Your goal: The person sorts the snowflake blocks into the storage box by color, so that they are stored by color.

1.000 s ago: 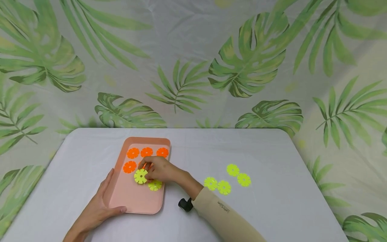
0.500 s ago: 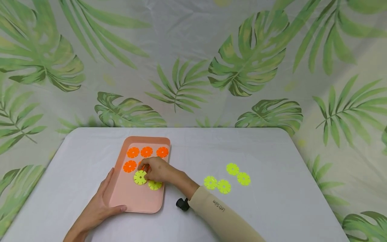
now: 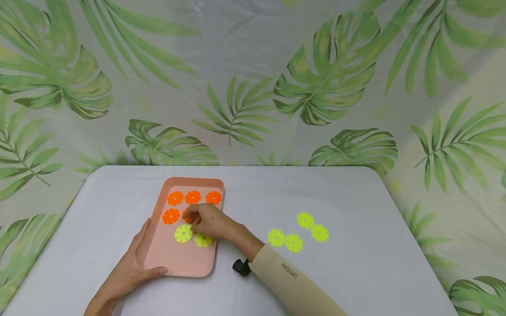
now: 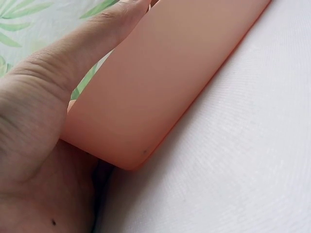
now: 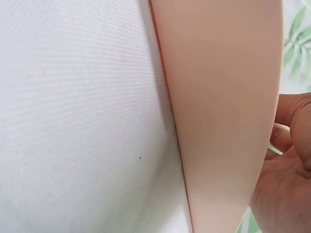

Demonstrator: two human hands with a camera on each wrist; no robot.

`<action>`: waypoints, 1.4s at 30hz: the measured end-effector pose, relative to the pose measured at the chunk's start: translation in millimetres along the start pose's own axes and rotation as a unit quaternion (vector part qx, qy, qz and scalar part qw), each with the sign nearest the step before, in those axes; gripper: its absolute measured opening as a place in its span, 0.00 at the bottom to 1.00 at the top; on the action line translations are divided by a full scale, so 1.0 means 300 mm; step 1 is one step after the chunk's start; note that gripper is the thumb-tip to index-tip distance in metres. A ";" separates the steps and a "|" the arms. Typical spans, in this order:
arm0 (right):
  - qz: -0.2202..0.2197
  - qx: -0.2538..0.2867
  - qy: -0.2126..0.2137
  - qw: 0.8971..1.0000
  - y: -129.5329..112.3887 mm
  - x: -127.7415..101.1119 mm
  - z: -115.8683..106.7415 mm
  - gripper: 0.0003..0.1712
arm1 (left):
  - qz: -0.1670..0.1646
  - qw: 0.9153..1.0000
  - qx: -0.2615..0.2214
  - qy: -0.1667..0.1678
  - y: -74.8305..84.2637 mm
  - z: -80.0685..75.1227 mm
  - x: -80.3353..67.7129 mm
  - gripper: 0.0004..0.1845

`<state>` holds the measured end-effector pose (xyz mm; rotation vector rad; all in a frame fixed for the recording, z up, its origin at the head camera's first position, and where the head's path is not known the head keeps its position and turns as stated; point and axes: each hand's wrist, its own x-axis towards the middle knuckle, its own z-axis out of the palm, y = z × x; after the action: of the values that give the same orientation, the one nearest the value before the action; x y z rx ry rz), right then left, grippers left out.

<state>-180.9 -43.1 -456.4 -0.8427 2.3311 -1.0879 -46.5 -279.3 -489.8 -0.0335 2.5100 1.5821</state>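
A pink tray lies on the left of the table, holding several orange notched discs in two rows. My left hand grips its near left corner, fingers along the left side and thumb at the near edge. One yellow-green notched disc lies flat below the orange rows. A second yellow-green disc is to its right, partly covered by my right hand. That hand hovers over the tray with loosely bent fingers, the thumb beside the first disc's edge. In the right wrist view, the tray wall hides part of the fingers.
Several loose yellow-green discs lie on the white tablecloth right of the tray. A small black device is under the right wrist. A leaf-print curtain hangs behind the table.
The first yellow-green disc has settled slightly toward the near side of the tray and left my right fingers. My left hand and the tray stay in place.
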 end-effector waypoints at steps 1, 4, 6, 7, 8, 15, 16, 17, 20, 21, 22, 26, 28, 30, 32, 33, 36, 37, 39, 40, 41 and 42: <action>-0.003 -0.001 0.002 1.000 0.001 -0.003 -0.002 0.17 | 0.000 1.000 -0.001 0.000 0.000 0.001 0.001 0.71; -0.012 0.008 0.010 1.000 0.002 -0.011 -0.010 0.18 | -0.003 1.000 -0.002 0.000 0.000 0.002 0.002 0.71; -0.016 0.028 0.017 0.999 0.002 -0.017 -0.016 0.18 | -0.003 1.000 0.002 0.000 0.000 0.003 0.003 0.72; -0.018 0.038 0.020 0.999 0.004 -0.020 -0.019 0.18 | -0.003 1.000 0.003 0.001 0.001 0.003 0.003 0.72; -0.020 0.046 0.023 0.998 0.004 -0.024 -0.023 0.18 | -0.002 1.000 0.004 0.001 0.000 0.003 0.003 0.72; -0.032 0.081 0.052 0.995 0.024 -0.052 -0.059 0.15 | -0.007 1.000 0.010 -0.001 0.000 0.002 -0.001 0.72; -0.033 0.085 0.055 0.994 0.028 -0.060 -0.068 0.15 | -0.009 1.000 0.012 -0.002 0.000 0.003 -0.001 0.72; -0.035 0.091 0.058 0.994 0.033 -0.067 -0.077 0.15 | -0.012 1.000 0.014 -0.002 0.002 0.003 -0.001 0.72; -0.040 0.106 0.065 0.992 0.049 -0.089 -0.106 0.15 | -0.017 1.000 0.017 -0.003 0.005 0.006 0.000 0.72; -0.043 0.106 0.066 0.991 0.056 -0.096 -0.114 0.15 | -0.018 1.000 0.016 -0.003 0.005 0.007 0.001 0.72; -0.047 0.108 0.066 0.991 0.063 -0.104 -0.123 0.16 | -0.018 1.000 0.015 -0.003 0.006 0.008 0.001 0.72; -0.050 0.110 0.075 0.990 0.084 -0.132 -0.148 0.16 | -0.018 1.000 0.012 -0.001 0.004 0.009 0.001 0.72; -0.050 0.107 0.078 0.990 0.096 -0.148 -0.159 0.16 | -0.019 1.000 0.012 -0.001 0.002 0.008 0.000 0.73; -0.049 0.102 0.083 0.990 0.109 -0.163 -0.169 0.15 | -0.022 1.000 0.014 -0.001 0.001 0.009 -0.001 0.73; -0.046 0.096 0.089 0.990 0.124 -0.179 -0.179 0.15 | -0.023 1.000 0.014 -0.002 0.001 0.009 -0.001 0.73; -0.046 0.093 0.091 0.990 0.132 -0.186 -0.184 0.15 | -0.023 1.000 0.014 -0.002 0.000 0.010 -0.001 0.73; -0.043 0.082 0.097 0.991 0.156 -0.206 -0.197 0.15 | -0.019 1.000 0.011 -0.002 -0.001 0.009 -0.001 0.72; -0.042 0.081 0.098 0.991 0.164 -0.212 -0.202 0.15 | -0.017 1.000 0.009 -0.002 -0.001 0.008 -0.001 0.72; -0.041 0.077 0.099 0.991 0.177 -0.224 -0.210 0.15 | -0.016 1.000 0.006 -0.002 -0.002 0.007 -0.001 0.72; -0.040 0.075 0.100 0.991 0.182 -0.229 -0.215 0.15 | -0.016 1.000 0.006 -0.002 -0.002 0.007 -0.001 0.72; -0.040 0.074 0.101 0.991 0.187 -0.235 -0.219 0.15 | -0.017 1.000 0.007 -0.002 -0.003 0.008 0.000 0.72; -0.039 0.074 0.102 0.991 0.191 -0.240 -0.224 0.16 | -0.018 1.000 0.007 -0.002 -0.003 0.008 0.000 0.72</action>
<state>-188.8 70.6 -452.4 -0.8061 2.3614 -1.4211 -46.0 -277.5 -491.6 -0.0720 2.5034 1.5491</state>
